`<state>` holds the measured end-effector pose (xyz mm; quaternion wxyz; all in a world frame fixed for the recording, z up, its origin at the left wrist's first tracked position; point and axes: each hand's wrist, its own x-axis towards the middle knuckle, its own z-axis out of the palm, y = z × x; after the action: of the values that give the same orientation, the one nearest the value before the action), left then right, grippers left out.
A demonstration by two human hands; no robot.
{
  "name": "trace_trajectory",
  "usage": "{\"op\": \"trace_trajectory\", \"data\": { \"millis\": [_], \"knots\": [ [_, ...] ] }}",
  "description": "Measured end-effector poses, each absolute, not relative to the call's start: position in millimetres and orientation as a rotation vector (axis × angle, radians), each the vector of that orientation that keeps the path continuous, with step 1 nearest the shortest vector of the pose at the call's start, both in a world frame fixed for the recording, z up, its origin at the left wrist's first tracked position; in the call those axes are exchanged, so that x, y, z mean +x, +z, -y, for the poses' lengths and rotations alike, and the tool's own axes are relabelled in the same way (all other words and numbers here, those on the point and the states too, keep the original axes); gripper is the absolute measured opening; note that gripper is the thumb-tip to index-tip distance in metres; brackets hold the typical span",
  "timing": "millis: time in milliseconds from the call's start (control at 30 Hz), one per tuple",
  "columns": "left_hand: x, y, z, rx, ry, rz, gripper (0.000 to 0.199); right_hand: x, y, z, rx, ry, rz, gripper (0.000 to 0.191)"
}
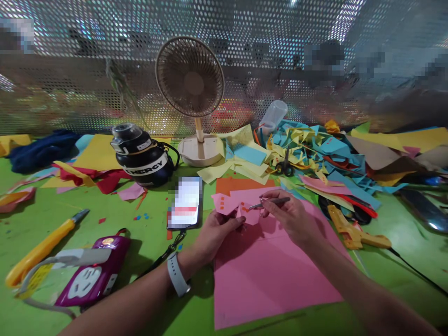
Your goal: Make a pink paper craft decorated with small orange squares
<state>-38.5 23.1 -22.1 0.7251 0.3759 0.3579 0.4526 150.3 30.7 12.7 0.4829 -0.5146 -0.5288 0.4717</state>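
Observation:
My left hand is closed on a small folded piece of pink paper, which carries several little orange squares. Its thumb presses on the paper's lower edge. In my right hand are grey tweezers, their tip touching or very near an orange square on the pink piece. Beneath both hands lies a large pink sheet, with an orange sheet showing behind it. Part of the held piece is hidden by my left fingers.
A yellow glue gun lies right of the pink sheet. Behind stand a fan, a black bottle and a heap of paper scraps. A phone, purple device and yellow-handled tool are to the left.

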Motion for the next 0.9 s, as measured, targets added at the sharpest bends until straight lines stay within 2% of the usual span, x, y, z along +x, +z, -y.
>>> {"op": "trace_trajectory", "data": {
  "millis": [467, 900],
  "knots": [
    [-35, -22, -17, 0.852, 1.099, -0.935, 0.025, 139, 2, -18, -1.248, 1.176, 1.036, 0.037],
    [-35, -21, -18, 0.822, 1.108, -0.946, 0.028, 131, 11, -15, -1.239, 1.054, 1.119, 0.033]
  ]
}}
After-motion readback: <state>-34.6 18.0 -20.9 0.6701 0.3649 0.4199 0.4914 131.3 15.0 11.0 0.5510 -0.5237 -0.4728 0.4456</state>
